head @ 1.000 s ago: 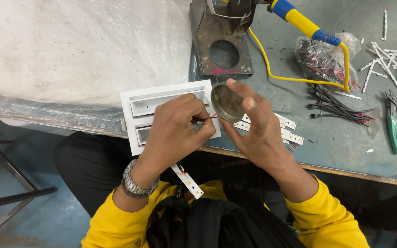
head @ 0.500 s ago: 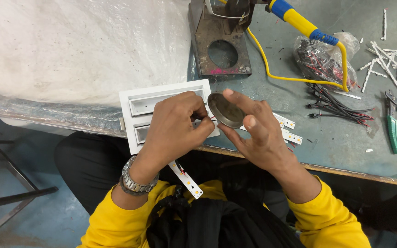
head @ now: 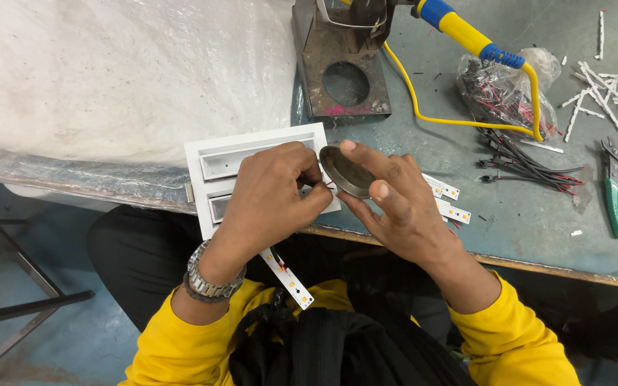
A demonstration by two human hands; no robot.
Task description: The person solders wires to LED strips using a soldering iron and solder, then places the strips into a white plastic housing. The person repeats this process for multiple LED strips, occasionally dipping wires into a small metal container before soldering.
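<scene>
My right hand (head: 402, 207) holds a small round metal tin (head: 346, 173), tilted with its open side toward my left hand. My left hand (head: 270, 196) has its fingers pinched together right beside the tin, gripping a narrow white LED strip (head: 287, 277) that hangs down toward my lap; thin red wire ends show at the fingertips. Under both hands a white rectangular light housing (head: 212, 159) with two slots lies at the table's front edge.
A rusty soldering stand (head: 345, 71) and a blue-and-yellow soldering iron (head: 463, 32) with yellow cable sit at the back. A bag of red and black wires (head: 509, 93), loose wires (head: 523, 168), white strips (head: 609, 96), green cutters (head: 613, 193) lie right. White plastic sheet (head: 109, 78) covers left.
The tin has tilted and dropped slightly in my right hand, closer to my left fingertips. My left hand stays pinched at the same spot.
</scene>
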